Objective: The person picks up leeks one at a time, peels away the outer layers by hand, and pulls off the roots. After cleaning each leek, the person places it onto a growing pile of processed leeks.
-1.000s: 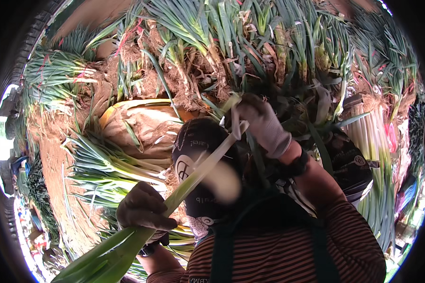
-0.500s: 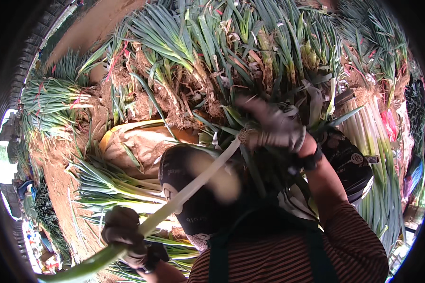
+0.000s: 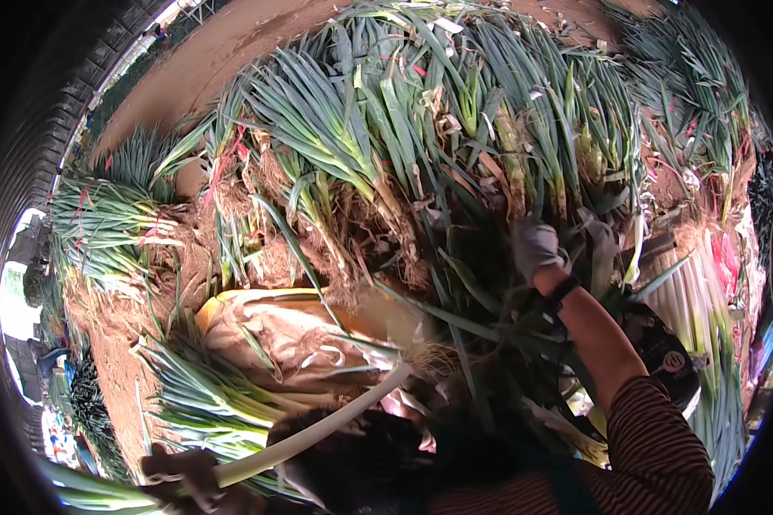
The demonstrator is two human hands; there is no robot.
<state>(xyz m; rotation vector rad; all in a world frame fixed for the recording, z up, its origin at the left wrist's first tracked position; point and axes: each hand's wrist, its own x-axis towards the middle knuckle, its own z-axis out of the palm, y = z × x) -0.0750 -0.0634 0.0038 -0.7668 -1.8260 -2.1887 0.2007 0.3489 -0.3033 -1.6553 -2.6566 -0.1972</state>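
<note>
My left hand [image 3: 185, 481], in a dark glove, is closed around a long green onion [image 3: 318, 436] at the lower left. Its white stalk slants up to the right, ending in a bushy root tuft [image 3: 434, 356] that nothing grips. The green leaves run out past the hand toward the lower left edge. My right hand [image 3: 537, 247], in a pale grey glove, reaches out to the heap of unpeeled green onions [image 3: 386, 206], close to their root ends. Its fingers are blurred and partly lost against the dark roots, so I cannot make out a hold.
Cleaned green onions [image 3: 206, 399] lie at the near left, beside a tan and yellow sack [image 3: 275, 335]. A bundle of white stalks [image 3: 687, 283] lies at the right, next to a black round-topped object [image 3: 661, 352]. More bundles [image 3: 112, 227] rest on bare soil at the far left.
My right hand has left the onion's root end and moved farther out to the heap. My left hand has drawn the onion down and to the left.
</note>
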